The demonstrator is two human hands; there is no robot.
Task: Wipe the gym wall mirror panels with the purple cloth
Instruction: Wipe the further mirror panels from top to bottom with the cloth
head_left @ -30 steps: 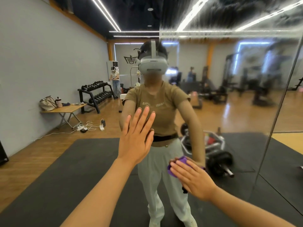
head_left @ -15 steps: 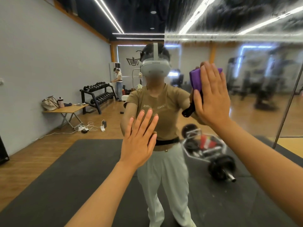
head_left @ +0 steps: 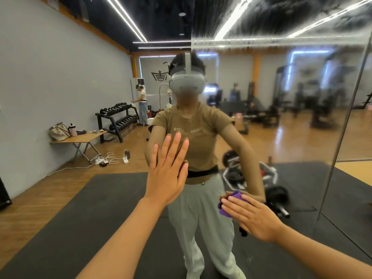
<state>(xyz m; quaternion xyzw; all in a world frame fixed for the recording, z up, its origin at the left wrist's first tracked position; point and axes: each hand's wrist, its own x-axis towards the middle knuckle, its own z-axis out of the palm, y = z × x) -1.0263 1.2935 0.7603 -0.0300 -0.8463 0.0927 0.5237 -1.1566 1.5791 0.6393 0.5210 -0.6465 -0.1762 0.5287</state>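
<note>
Low at right of centre, the right hand (head_left: 254, 217) presses the purple cloth (head_left: 231, 204) flat-fingered against the mirror panel (head_left: 291, 137); soft, light, likely best palmed centrally; left hand (head_left: 168, 174) rests spread, empty.

This is a gym. A dumbbell rack (head_left: 116, 119) stands along the grey wall, black rubber mats (head_left: 80, 208) cover the wooden floor (head_left: 30, 198), a barbell (head_left: 275, 198) lies on them, and weight machines (head_left: 322, 105) show blurred in the wall mirror (head_left: 302, 127).
</note>
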